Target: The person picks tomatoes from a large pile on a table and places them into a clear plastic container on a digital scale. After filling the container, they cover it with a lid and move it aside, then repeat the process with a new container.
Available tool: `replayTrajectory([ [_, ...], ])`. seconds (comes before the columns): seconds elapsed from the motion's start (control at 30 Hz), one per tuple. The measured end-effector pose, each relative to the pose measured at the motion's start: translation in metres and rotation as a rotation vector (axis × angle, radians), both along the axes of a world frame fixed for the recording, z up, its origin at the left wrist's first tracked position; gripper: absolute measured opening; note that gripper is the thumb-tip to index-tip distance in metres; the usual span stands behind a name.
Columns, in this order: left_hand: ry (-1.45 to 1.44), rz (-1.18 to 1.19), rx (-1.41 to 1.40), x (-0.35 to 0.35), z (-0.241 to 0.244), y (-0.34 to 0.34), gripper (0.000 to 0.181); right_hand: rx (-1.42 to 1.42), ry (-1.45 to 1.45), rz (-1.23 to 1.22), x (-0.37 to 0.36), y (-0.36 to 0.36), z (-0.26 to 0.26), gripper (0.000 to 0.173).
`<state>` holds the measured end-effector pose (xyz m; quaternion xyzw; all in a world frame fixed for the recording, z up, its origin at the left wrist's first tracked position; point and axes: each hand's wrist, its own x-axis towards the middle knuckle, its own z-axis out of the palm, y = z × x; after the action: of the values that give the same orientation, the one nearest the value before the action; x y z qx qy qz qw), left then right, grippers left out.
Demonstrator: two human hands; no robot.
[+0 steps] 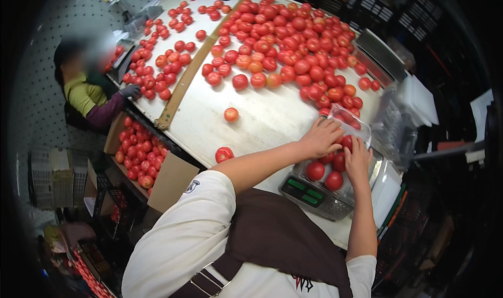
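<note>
A clear plastic clamshell box (pixel 320 183) sits on a digital scale (pixel 304 191) at the table's near right, its lid (pixel 363 127) raised on the far side. Red tomatoes (pixel 334 180) lie inside it. My left hand (pixel 321 137) reaches over the far part of the box, its fingers bent over tomatoes there. On the box's right side, my right hand (pixel 357 160) has its fingertips against a tomato (pixel 347 142). The fingers hide part of the contents, so whether either hand grips a tomato is unclear.
A large heap of tomatoes (pixel 290 42) covers the far table (pixel 204 113). A wooden divider (pixel 192 68) crosses it. At left, a co-worker's gloved hand (pixel 130 91) is beside more tomatoes. A tomato-filled cardboard box (pixel 173 180) stands below the edge. Clear packaging (pixel 387 121) lies right.
</note>
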<state>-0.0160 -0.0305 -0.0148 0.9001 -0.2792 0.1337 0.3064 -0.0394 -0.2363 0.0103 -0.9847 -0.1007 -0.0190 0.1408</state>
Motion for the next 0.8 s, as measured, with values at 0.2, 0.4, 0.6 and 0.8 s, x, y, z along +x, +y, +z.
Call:
replayTrajectory([
  [0.2,0.044,0.337,-0.222,-0.009,-0.041,0.116,0.027,0.005,-0.039,-0.023,0.002,-0.001,-0.007,0.051],
  [0.4,0.347,0.897,-0.104,0.009,-0.098,0.294,0.026,-0.112,0.078,-0.070,0.024,0.013,-0.001,0.056],
  [0.6,0.435,1.185,0.006,0.043,-0.095,0.404,0.031,-0.271,-0.045,-0.108,0.024,0.038,0.022,0.053],
  [0.8,0.440,1.270,-0.097,0.108,-0.106,0.446,0.046,-0.082,-0.097,-0.097,0.014,0.011,-0.003,0.038],
])
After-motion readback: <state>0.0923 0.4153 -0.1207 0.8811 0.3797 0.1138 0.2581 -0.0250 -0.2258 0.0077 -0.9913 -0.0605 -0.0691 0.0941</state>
